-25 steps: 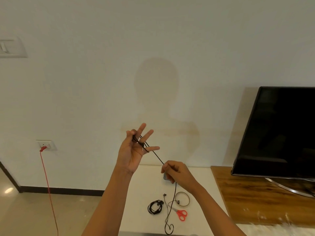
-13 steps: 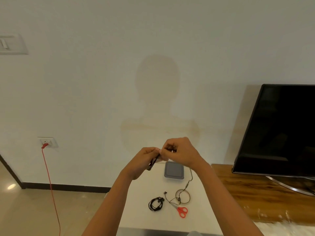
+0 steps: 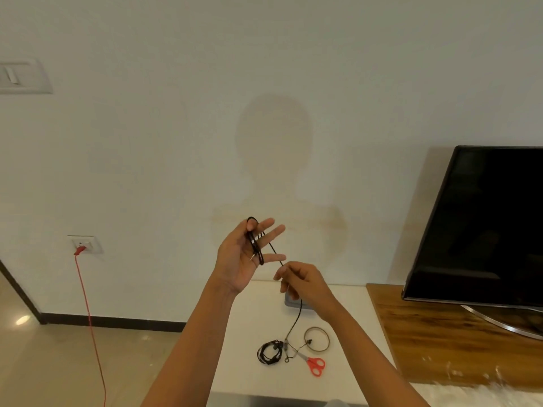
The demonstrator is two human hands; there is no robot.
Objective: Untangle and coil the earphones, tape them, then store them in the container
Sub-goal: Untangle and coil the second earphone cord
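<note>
My left hand (image 3: 245, 257) is raised palm-up with its fingers spread, and black earphone cable (image 3: 256, 245) is looped round them, its plug tip lying across the palm. My right hand (image 3: 302, 282) pinches the same cable just below and to the right. From there the cable hangs down to the white table (image 3: 244, 333), where its earbuds lie. The grey container (image 3: 291, 302) sits behind my right hand, mostly hidden. A clear tape roll (image 3: 317, 339) lies on the table.
A second coiled black earphone (image 3: 269, 351) and red-handled scissors (image 3: 313, 365) lie on the table. A black TV (image 3: 482, 224) stands on a wooden surface (image 3: 440, 336) to the right. A red cord (image 3: 88, 312) hangs from a wall socket at left.
My hands were together in front of me; now they have parted. The left hand has opened its fingers with another loop on them, and the right has slid down along the cable.
</note>
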